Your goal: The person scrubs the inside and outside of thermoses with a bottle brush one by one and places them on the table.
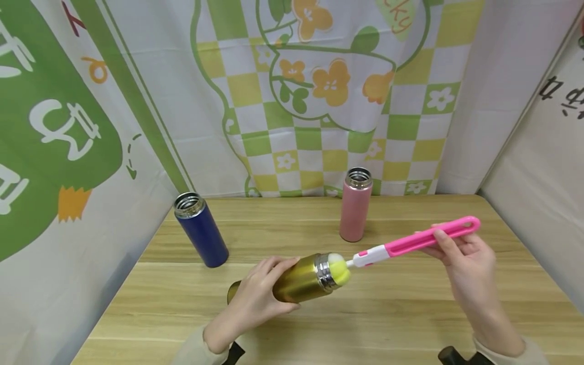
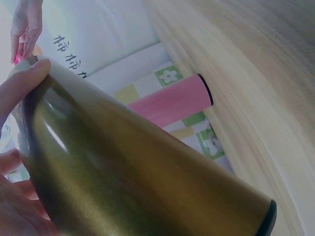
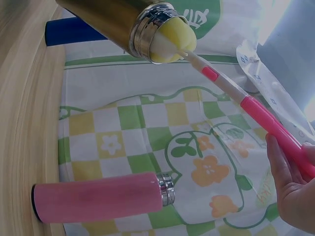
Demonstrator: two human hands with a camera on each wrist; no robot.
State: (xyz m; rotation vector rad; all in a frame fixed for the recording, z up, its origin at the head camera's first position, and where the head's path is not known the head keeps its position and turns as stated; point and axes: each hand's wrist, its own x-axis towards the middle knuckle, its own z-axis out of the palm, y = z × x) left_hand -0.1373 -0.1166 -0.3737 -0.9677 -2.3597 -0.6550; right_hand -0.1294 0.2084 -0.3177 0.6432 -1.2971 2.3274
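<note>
While printed cloth walls (image 1: 319, 91) of green checks and orange flowers close in the pale wooden table (image 1: 410, 314), a glossy gold flask (image 1: 298, 280) lies tilted at frame centre, gripped by the left hand (image 1: 255, 299); the right hand (image 1: 470, 263) pinches a pink brush (image 1: 424, 239) whose yellow sponge (image 3: 170, 44) fills the steel mouth, clearest from the right wrist, with a blue flask (image 1: 201, 230) and pink flask (image 1: 356, 205) upright behind
</note>
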